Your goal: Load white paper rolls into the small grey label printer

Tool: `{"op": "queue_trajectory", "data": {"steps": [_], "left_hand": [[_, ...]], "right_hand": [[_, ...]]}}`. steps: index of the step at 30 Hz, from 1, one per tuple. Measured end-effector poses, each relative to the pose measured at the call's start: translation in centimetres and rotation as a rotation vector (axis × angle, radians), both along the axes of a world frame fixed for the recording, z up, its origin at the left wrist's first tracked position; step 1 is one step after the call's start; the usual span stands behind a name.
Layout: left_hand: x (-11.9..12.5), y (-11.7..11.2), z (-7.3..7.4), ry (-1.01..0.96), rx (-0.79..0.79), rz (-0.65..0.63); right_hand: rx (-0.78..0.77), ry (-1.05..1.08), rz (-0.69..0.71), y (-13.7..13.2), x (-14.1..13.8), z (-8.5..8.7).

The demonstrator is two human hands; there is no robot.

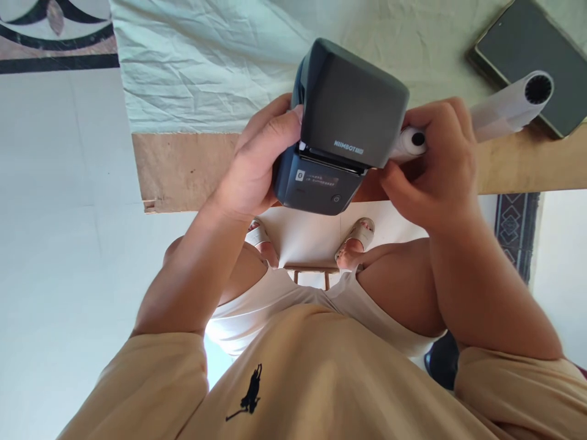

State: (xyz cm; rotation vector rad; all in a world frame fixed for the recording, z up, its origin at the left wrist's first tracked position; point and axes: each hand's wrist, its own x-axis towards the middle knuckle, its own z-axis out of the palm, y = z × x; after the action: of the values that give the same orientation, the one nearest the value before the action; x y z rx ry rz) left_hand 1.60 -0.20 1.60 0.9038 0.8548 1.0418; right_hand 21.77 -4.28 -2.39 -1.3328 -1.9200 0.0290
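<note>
The label printer (342, 131) (dark grey, lid up) sits clasped between both hands; the left hand (257, 165) grips its side; the right hand (435, 165) pinches a paper roll (499, 113) beside it.

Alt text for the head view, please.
Both hands grip a dark grey boxy label printer above a table edge: left hand on its side, right hand pressing a white paper roll against it.
</note>
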Motion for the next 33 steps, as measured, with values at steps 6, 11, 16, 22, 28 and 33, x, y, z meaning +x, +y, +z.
{"op": "queue_trajectory", "data": {"steps": [6,11,16,22,28,33], "left_hand": [[0.1,0.2,-0.5,-0.007,0.061,0.035],[-0.6,0.4,-0.7,-0.06,0.077,-0.049],[-0.8,0.4,-0.8,-0.073,0.109,-0.072],[-0.9,0.4,-0.7,-0.087,0.075,-0.086],[-0.9,0.3,-0.7,-0.122,0.062,-0.109],[-0.1,0.1,-0.2,-0.069,0.009,0.004]], "right_hand": [[-0.019,0.05,-0.025,-0.1,0.1,-0.5],[-0.078,0.096,0.013,0.0,0.2,-0.5],[0.023,0.012,-0.031,0.3,0.1,-0.5],[-0.094,0.111,-0.02,0.0,0.4,-0.4],[-0.038,0.022,-0.07,0.2,0.3,-0.4],[0.042,0.33,-0.022,-0.6,0.4,1.6]]}}
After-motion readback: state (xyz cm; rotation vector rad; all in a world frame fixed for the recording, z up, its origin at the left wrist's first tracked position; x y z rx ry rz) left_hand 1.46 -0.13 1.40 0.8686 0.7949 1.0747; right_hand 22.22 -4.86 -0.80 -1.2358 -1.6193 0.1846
